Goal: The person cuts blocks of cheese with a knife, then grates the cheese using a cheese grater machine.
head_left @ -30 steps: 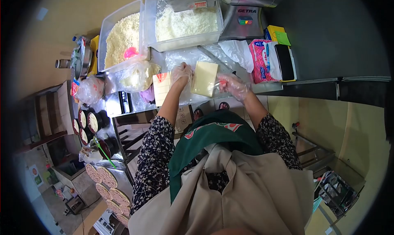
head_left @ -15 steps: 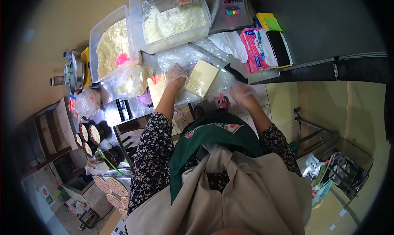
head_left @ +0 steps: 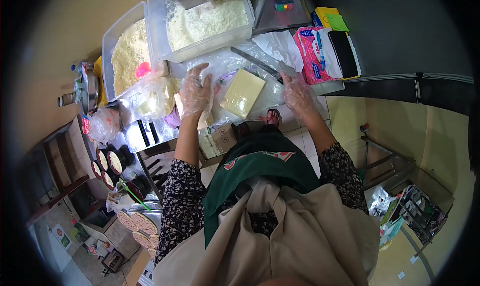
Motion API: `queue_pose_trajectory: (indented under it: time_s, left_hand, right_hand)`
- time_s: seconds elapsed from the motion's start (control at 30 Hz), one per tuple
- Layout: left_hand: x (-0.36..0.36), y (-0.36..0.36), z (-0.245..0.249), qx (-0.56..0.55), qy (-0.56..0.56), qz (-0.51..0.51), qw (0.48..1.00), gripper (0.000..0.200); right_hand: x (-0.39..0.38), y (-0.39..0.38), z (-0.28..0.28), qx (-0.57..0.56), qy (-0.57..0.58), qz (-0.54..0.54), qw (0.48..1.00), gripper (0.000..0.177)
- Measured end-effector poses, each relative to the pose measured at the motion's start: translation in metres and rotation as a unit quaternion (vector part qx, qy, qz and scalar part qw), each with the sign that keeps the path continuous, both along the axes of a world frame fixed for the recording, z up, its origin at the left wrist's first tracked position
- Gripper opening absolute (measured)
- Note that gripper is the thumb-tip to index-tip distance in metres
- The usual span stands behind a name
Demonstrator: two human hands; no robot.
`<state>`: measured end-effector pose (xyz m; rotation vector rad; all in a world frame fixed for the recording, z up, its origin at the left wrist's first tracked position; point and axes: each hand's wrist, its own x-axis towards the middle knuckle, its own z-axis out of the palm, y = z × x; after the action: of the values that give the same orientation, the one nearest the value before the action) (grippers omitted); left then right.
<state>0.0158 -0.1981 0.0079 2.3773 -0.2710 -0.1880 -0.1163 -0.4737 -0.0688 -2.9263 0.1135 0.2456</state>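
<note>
A pale yellow block that looks like cheese (head_left: pixel 243 93) lies on clear plastic sheeting (head_left: pixel 227 61) between my hands. My left hand (head_left: pixel 196 94), in a clear plastic glove, is open with fingers spread, left of the block. Partly hidden beneath it is another pale block (head_left: pixel 206 120). Also gloved, my right hand (head_left: pixel 298 95) is closed round the handle of a long knife (head_left: pixel 256 61). The blade points up and left, past the far side of the block. Most of the handle is covered by my fingers.
Two clear tubs of grated cheese, one left (head_left: pixel 131 56) and one right (head_left: pixel 207 28), stand at the back. A grey Getra machine (head_left: pixel 280 8) is beside them. Right of my hands are a pink pack (head_left: pixel 312 61) and a phone (head_left: pixel 344 53). Round cakes (head_left: pixel 116 162) sit far left.
My left hand has come off the left block and spread its fingers, moving left. My right hand has moved up onto the knife handle and closed on it. The left block has shifted nearer me.
</note>
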Motion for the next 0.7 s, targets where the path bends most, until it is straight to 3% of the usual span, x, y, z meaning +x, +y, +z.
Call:
queue_pose_trajectory:
  time_s: [0.07, 0.1, 0.17, 0.4, 0.7]
  left_hand:
    - [0.001, 0.004, -0.001, -0.068, -0.024, 0.000, 0.997, 0.024]
    - [0.003, 0.003, 0.000, -0.067, -0.021, 0.001, 0.998, 0.024]
    - [0.006, 0.003, 0.007, -0.114, -0.030, 0.003, 0.993, 0.021]
    - [0.023, -0.024, 0.029, -0.073, -0.110, -0.091, 0.987, 0.019]
    - [0.028, -0.037, 0.012, -0.070, -0.076, -0.104, 0.989, 0.019]
  right_hand:
    - [-0.018, 0.002, 0.021, 0.130, -0.076, -0.024, 0.988, 0.047]
    - [-0.022, 0.005, 0.038, 0.131, -0.073, -0.024, 0.988, 0.047]
    - [-0.024, 0.014, 0.074, 0.174, 0.050, -0.063, 0.982, 0.036]
    - [-0.015, 0.031, 0.075, 0.134, 0.075, -0.017, 0.988, 0.039]
    - [-0.010, 0.033, 0.062, 0.145, 0.094, -0.019, 0.985, 0.038]
